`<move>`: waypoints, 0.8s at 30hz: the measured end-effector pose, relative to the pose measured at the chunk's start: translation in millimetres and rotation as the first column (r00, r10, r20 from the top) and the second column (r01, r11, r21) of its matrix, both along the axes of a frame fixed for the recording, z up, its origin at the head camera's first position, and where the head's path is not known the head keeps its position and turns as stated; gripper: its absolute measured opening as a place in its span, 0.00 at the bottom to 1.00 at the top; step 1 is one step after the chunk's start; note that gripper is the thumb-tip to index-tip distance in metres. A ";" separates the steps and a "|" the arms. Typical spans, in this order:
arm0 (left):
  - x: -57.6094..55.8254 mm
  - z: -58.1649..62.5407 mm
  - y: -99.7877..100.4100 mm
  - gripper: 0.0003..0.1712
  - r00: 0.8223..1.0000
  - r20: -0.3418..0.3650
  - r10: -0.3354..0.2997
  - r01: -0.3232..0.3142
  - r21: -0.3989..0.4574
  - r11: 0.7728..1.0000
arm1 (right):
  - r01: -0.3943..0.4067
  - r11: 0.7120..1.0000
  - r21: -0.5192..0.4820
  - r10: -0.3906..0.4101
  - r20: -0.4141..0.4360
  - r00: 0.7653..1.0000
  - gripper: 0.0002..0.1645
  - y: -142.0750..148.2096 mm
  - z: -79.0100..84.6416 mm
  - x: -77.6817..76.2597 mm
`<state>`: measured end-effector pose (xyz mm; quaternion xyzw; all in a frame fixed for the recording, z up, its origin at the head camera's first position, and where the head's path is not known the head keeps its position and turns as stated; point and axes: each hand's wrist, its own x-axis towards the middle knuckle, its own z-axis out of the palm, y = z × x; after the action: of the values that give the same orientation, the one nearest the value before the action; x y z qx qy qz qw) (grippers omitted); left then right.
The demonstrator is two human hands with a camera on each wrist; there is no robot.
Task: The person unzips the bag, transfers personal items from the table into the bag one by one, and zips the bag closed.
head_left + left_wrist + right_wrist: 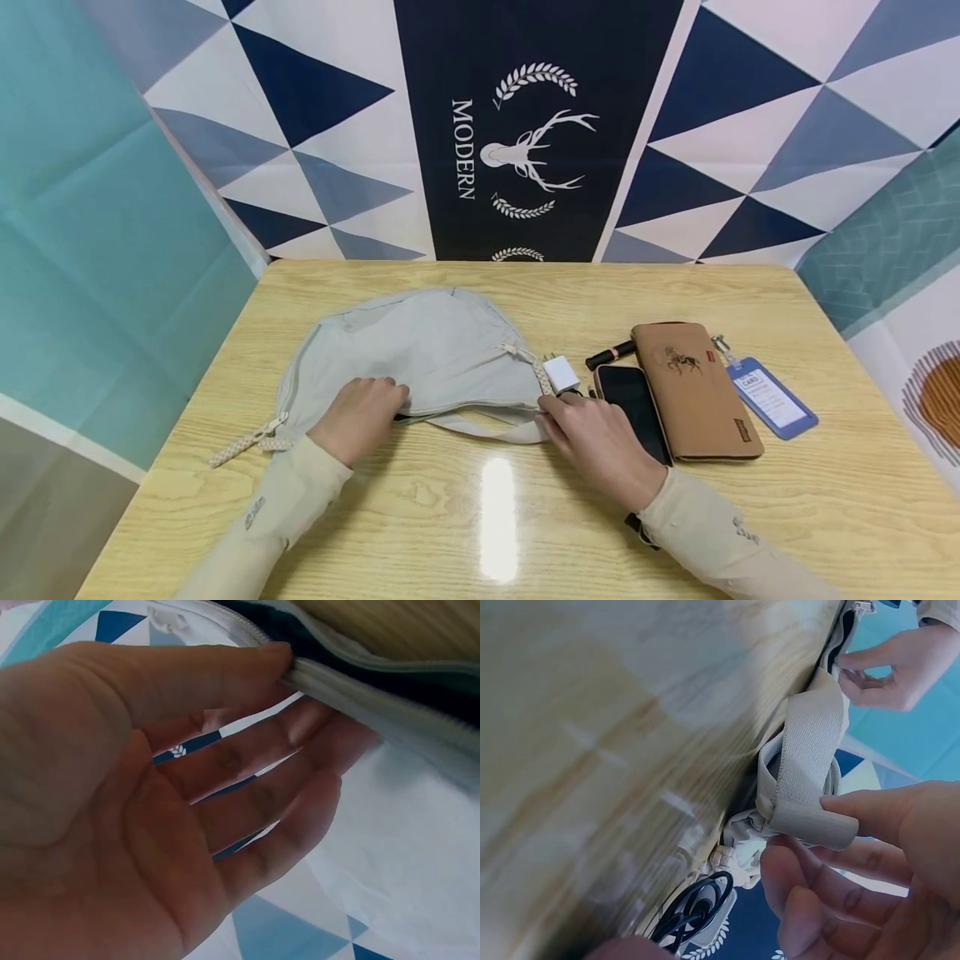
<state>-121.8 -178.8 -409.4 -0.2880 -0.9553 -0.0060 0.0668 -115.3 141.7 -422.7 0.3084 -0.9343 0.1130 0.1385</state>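
Note:
A light grey waist bag [420, 350] lies on the table, its front zip parted along the near edge. At that opening my left hand [363, 417] pinches the zipped rim [352, 701] between thumb and fingers; the dark inside shows beside it in the left wrist view. My right hand [600, 442] is at the bag's right end. Its thumb and fingers pinch the buckle [810, 823] on the webbing strap [814, 742], which runs along the bag's near side. Beaded zip pulls [243, 442] hang at the bag's left end.
Right of the bag are a white charger plug [561, 374], a coiled black cable [697, 907], a black lipstick tube [610, 354], a phone [633, 404], a tan wallet [697, 392] and a blue card holder [772, 398]. A patterned cloth [337, 125] hangs behind the table.

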 end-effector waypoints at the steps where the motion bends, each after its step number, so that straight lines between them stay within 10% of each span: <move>1: -1.2 1.4 -0.8 0.10 1.000 0.013 -0.008 0.007 0.009 1.000 | -0.001 1.000 0.002 0.001 0.002 1.000 0.06 -0.1 0.1 0.0; 12: -8.9 19.9 -16.7 0.15 0.993 0.115 -0.036 0.016 0.166 0.986 | 0.008 1.000 0.007 -0.008 -0.009 1.000 0.04 0.2 1.3 -0.4; 24: -9.9 33.6 -22.0 0.16 0.997 0.076 -0.028 0.009 0.238 0.971 | -0.085 0.993 -0.076 0.071 -0.171 0.983 0.12 -12.1 8.4 8.3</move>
<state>-131.8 -200.9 -375.8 -0.2866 -0.9468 -0.1320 0.0628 -107.1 129.6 -414.3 0.3470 -0.9010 0.1307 0.2250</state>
